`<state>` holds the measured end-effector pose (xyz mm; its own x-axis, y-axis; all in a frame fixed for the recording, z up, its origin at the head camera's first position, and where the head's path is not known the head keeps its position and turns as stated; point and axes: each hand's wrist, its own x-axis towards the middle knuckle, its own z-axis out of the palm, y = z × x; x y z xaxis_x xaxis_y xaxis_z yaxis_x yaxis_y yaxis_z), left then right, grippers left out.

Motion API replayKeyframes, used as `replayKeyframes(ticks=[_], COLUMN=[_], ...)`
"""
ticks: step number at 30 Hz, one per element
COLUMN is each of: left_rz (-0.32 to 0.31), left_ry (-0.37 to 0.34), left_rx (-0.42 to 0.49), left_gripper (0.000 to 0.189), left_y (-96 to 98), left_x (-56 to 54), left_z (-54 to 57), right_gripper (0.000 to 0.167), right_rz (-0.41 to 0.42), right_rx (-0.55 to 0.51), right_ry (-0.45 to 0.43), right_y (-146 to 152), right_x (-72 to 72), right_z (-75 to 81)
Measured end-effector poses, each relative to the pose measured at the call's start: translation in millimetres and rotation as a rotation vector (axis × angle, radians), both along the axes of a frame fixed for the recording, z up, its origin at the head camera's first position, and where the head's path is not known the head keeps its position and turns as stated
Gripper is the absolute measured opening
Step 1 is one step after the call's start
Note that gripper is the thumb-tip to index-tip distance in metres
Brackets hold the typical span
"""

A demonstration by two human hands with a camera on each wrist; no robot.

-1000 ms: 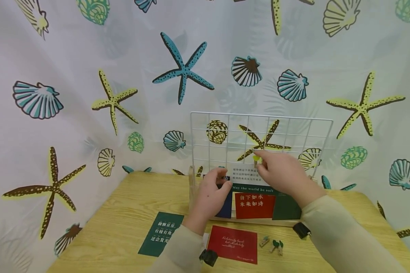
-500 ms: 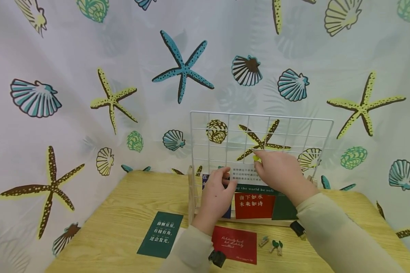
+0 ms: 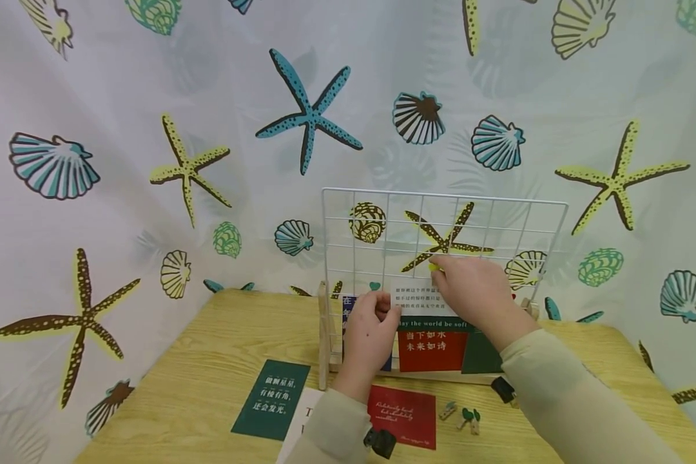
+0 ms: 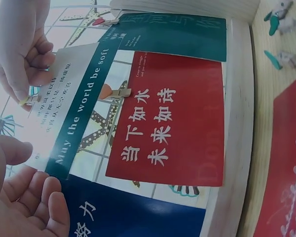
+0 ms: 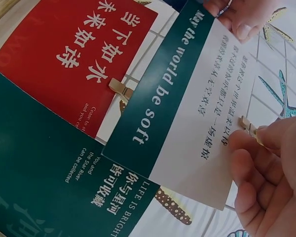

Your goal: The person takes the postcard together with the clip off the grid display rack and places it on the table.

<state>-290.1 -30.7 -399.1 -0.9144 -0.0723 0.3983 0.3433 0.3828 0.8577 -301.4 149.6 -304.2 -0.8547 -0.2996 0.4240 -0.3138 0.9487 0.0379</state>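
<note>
A white card with a green band (image 3: 408,298) stands in front of the white wire grid (image 3: 388,193). My left hand (image 3: 368,338) pinches it at its left edge, thumb in front in the left wrist view. At its top edge, my right hand (image 3: 475,290) pinches a small wooden clothespin (image 5: 246,126) with a yellow decoration. Just below this card hangs a red card (image 4: 172,118) with a clothespin (image 4: 119,93) at its top. On either side are a blue card (image 4: 138,207) and a dark green card (image 5: 49,153), partly covered by my hands in the head view.
Wooden feet (image 3: 323,335) hold the grid up on the wooden table (image 3: 197,348). On the table in front lie a green card (image 3: 271,399), a white card (image 3: 301,419) partly under my left sleeve, a red card (image 3: 403,415) and several small clothespins (image 3: 468,420).
My left hand has shifted slightly right to the white and green card's left edge, uncovering more of the blue card. My right hand stays at the top edge, now covering more of the clothespin.
</note>
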Motion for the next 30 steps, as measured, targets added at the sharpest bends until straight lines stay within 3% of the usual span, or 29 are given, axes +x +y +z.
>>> replayKeyframes(ticks=[9, 30], left_rz=[-0.005, -0.041], left_ry=[-0.034, -0.010], left_rx=[0.113, 0.123], left_gripper=[0.011, 0.013], left_y=[1.8, -2.7], left_x=[-0.6, -7.6], left_z=[-3.6, -4.8], right_gripper=[0.033, 0.025], right_rz=[0.009, 0.029], right_rx=[-0.032, -0.077], right_ry=[0.050, 0.138], right_y=[-0.1, 0.7], right_x=[-1.7, -3.0], right_z=[-3.4, -11.3])
